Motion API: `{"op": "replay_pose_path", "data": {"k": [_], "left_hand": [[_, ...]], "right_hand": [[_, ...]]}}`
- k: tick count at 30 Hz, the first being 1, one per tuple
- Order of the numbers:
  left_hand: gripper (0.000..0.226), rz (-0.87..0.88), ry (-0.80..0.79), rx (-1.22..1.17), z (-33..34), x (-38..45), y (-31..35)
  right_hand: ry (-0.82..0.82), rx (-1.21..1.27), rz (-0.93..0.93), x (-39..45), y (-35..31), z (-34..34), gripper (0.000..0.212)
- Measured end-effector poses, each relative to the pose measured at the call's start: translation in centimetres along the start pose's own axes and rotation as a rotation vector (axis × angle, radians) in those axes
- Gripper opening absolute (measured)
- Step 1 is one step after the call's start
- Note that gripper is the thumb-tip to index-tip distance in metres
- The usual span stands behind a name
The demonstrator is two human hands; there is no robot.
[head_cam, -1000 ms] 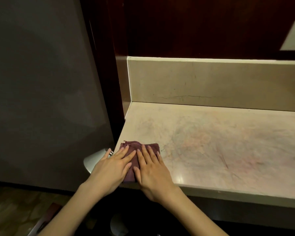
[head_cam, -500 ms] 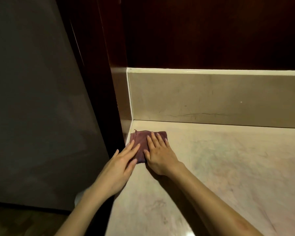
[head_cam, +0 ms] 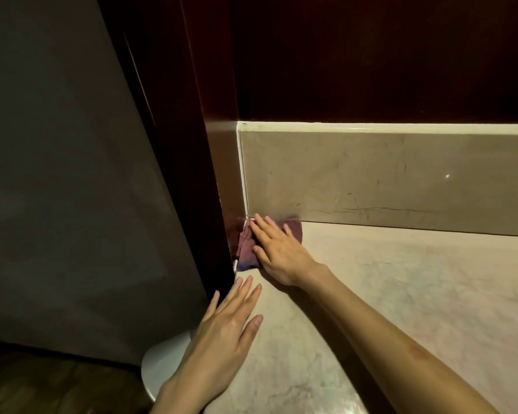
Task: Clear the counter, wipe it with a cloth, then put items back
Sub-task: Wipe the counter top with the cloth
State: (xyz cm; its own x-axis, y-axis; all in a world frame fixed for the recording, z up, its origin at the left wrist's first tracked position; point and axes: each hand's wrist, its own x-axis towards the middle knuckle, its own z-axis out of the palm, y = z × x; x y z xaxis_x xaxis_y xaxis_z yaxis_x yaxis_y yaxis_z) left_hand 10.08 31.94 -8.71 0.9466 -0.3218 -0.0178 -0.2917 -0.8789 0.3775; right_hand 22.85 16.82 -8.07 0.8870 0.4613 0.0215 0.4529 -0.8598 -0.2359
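Head view, dim warm light. Right hand (head_cam: 277,253) lies flat on the cloth (head_cam: 247,249), fingers straight and slightly spread, palm down, pressing the fabric to the counter (head_cam: 401,309); no finger curls round the cloth, so it is pressed, not gripped. The cloth is dull purple-maroon, folded into a small pad, and sits in the far left corner of the counter, where the counter meets the backsplash (head_cam: 386,177) and the dark wood side panel (head_cam: 210,144). Its far edge touches the foot of the backsplash; its left edge lies against the side panel, and a faint reflection of it shows in the panel's gloss. Fingertips of the right hand reach almost to the corner seam. Left hand (head_cam: 225,333) is apart from the cloth, nearer the camera, at the left edge of the counter; fingers straight and fanned, thumb out to the right, holding nothing. Cannot tell whether the palm rests on the surface or hovers just above it. Counter is pale marbled stone with pinkish streaks; the backsplash is beige with a lighter top edge and a thin dark hairline mark running along its lower part. Left of the side panel, a large grey flat surface (head_cam: 72,174). A white rounded object (head_cam: 162,366) shows below the left wrist, partly hidden by the forearm.
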Motion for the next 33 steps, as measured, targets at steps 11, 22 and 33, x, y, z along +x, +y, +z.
{"op": "replay_pose_path", "data": {"k": [11,22,33], "left_hand": [[0.107,-0.099,-0.042,0.022,0.7,0.5,1.6],[0.085,-0.077,-0.011,0.01,1.8,0.6,0.7],[0.081,-0.048,0.004,0.051,1.8,0.4,0.7]], "right_hand": [[-0.082,0.017,0.006,-0.9,2.4,-0.1,0.056],[-0.01,-0.042,0.237,-11.7,14.2,-2.9,0.054],[-0.032,-0.061,0.345,-14.6,16.8,-3.6,0.054]]}}
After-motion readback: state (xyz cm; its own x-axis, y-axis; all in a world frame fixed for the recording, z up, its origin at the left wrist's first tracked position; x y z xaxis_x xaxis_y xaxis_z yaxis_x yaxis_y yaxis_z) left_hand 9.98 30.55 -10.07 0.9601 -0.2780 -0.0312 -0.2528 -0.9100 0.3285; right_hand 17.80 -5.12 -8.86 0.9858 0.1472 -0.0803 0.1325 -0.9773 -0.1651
